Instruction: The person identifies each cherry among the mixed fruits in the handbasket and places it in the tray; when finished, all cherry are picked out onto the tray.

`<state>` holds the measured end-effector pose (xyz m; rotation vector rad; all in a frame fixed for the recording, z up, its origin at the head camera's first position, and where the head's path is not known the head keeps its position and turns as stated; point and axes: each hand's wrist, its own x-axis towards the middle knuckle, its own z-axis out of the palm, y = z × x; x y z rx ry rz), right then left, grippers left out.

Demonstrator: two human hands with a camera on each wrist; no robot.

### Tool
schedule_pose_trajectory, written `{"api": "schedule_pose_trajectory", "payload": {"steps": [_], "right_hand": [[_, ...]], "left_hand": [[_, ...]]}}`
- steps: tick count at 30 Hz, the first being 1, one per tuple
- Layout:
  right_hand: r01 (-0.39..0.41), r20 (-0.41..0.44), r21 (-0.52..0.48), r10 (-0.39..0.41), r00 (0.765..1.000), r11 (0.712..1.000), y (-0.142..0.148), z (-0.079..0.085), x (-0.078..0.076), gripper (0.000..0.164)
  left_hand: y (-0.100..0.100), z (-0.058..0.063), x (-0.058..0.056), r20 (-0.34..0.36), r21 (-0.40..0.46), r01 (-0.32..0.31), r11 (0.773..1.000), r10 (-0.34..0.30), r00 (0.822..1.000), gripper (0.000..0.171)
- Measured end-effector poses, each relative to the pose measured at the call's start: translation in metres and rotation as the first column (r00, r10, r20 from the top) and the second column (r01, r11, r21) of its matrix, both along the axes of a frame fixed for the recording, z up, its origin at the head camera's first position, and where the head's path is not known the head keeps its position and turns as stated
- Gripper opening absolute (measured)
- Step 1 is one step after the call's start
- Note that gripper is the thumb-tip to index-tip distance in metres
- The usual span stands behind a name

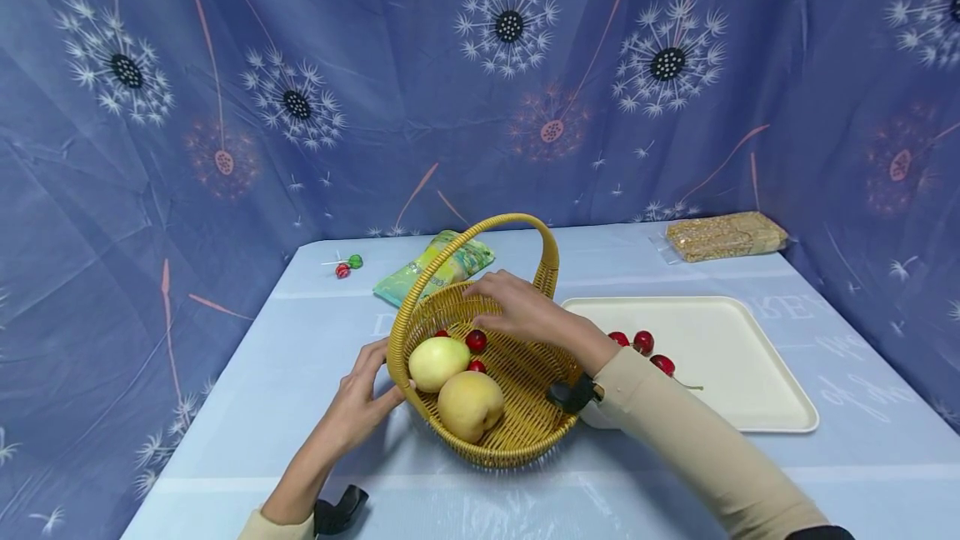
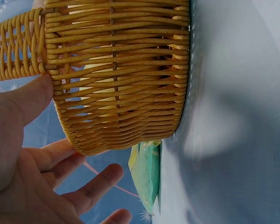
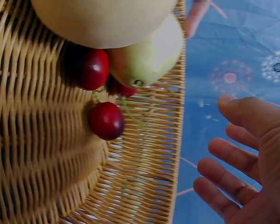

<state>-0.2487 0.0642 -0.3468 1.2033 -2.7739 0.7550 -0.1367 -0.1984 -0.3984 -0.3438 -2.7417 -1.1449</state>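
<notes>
A yellow wicker basket (image 1: 517, 440) with an arched handle stands on the table. Inside it lie a pale green-yellow pear-like fruit (image 1: 438, 363), a rounder yellow fruit (image 1: 470, 405) and several cherries (image 3: 106, 120). My left hand (image 1: 363, 394) holds the basket's left side at the rim beside the handle base; its thumb (image 2: 37, 98) touches the weave and the outer fingers spread free. Above the far part of the basket, under the handle, my right hand (image 1: 517, 307) hovers. In the right wrist view its fingers are relaxed, apart from the rim, with nothing in them.
Right of the basket lies a cream tray (image 1: 738, 357) with several cherries (image 1: 663, 364), partly covered by the right forearm. Behind the basket is a green snack bag (image 1: 472, 257). Two lollipops (image 1: 348, 265) lie at back left, a wrapped biscuit-like pack (image 1: 726, 237) at back right.
</notes>
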Motion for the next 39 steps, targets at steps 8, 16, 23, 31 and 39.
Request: {"api": "schedule_pose_trajectory", "payload": {"steps": [8,16,23,31,39], "right_hand": [[-0.005,0.036,0.068,0.003,0.999,0.998,-0.006,-0.019,-0.011,0.041],[-0.030,0.036,0.093,0.027,0.999,0.995,-0.010,-0.031,-0.015,0.040],[-0.054,0.066,0.175,0.043,0.997,0.983,-0.012,-0.035,-0.016,0.039],[-0.114,0.125,0.293,0.081,0.989,0.949,-0.009,-0.040,-0.013,0.039],[-0.122,0.125,0.305,0.087,0.988,0.944,-0.007,-0.043,-0.014,0.036]], "left_hand": [[0.001,-0.001,-0.001,-0.006,-0.007,0.002,1.000,-0.002,1.000,0.055],[0.001,-0.001,0.000,0.014,0.004,0.004,1.000,-0.004,1.000,0.057],[0.001,-0.001,0.001,0.069,0.025,-0.004,1.000,0.002,0.998,0.061],[0.001,-0.001,0.001,0.058,0.026,-0.002,1.000,0.000,0.998,0.058],[0.001,0.000,0.000,0.022,0.005,0.002,1.000,-0.002,1.000,0.058]]}}
